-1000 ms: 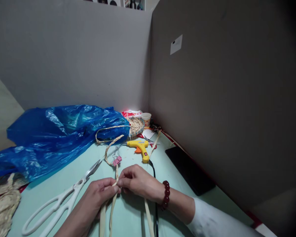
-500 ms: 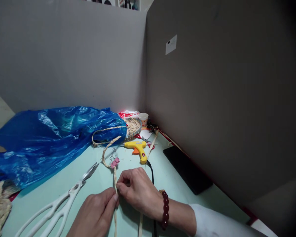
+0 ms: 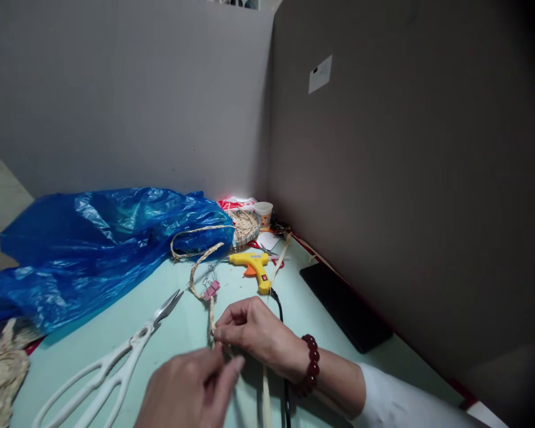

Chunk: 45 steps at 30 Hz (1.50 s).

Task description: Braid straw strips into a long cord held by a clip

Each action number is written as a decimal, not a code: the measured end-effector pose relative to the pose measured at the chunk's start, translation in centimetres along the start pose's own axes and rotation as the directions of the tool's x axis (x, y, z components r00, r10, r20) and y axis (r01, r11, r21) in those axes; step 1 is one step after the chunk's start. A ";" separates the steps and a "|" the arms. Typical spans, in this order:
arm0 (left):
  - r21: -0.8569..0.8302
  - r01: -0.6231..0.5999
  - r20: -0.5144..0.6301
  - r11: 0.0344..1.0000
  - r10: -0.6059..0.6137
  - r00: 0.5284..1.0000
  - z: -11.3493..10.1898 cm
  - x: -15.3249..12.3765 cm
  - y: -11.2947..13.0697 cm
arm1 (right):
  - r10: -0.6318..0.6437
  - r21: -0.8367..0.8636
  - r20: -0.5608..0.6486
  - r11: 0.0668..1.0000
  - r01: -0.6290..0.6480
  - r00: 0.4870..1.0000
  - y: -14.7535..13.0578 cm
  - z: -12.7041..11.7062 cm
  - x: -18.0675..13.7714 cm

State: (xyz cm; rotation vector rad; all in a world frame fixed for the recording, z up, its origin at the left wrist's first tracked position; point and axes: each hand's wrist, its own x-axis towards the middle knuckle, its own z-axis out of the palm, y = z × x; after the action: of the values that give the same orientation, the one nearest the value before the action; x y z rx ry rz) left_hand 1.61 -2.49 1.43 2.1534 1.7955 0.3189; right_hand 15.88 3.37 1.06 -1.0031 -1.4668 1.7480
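A thin braid of pale straw-like strands (image 3: 211, 309) runs toward me from a pink binder clip (image 3: 212, 290), which grips it. My right hand (image 3: 261, 339), with a dark red bead bracelet on the wrist, pinches the braid below the clip between thumb and fingers. Just nearer to me, my left hand (image 3: 187, 386) is close to the loose strands; its thumb stands away from the index finger. Motion blurs this hand, and whether a strand is in its fingers is unclear. The braid's far end (image 3: 205, 255) curls beyond the clip.
White-handled scissors (image 3: 116, 362) lie at left, blades half apart. Beyond the hands are a yellow glue gun (image 3: 254, 261) with a black cord, a paper cup (image 3: 263, 214) and a woven piece (image 3: 246, 229). A blue plastic bag (image 3: 93, 238) spreads at back left; a black phone (image 3: 345, 309) lies right.
My left hand has moved away from the braid, its thumb swinging out to the right. My right hand keeps its pinch. The whole view has shifted slightly.
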 end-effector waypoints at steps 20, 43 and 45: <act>-0.779 0.220 0.128 0.587 -0.195 0.972 0.9 2.5 -2.9 | -0.278 -0.635 0.011 0.740 0.222 0.960 -0.6 -0.6 -0.8; -0.794 0.272 -0.061 0.544 -0.517 0.854 -1.0 2.2 -4.7 | 0.041 -0.283 0.079 0.959 -0.017 0.996 -1.2 -1.5 -0.1; -0.770 0.252 -0.138 0.586 -0.539 0.831 -1.3 2.2 -4.9 | 0.045 -0.294 0.085 0.956 -0.018 0.995 -1.2 -1.5 -0.1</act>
State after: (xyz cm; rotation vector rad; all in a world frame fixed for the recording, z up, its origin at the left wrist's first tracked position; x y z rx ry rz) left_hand -2.90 0.63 0.67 1.1185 1.8252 1.1570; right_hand 17.23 4.26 2.11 -1.1123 -1.8164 1.6470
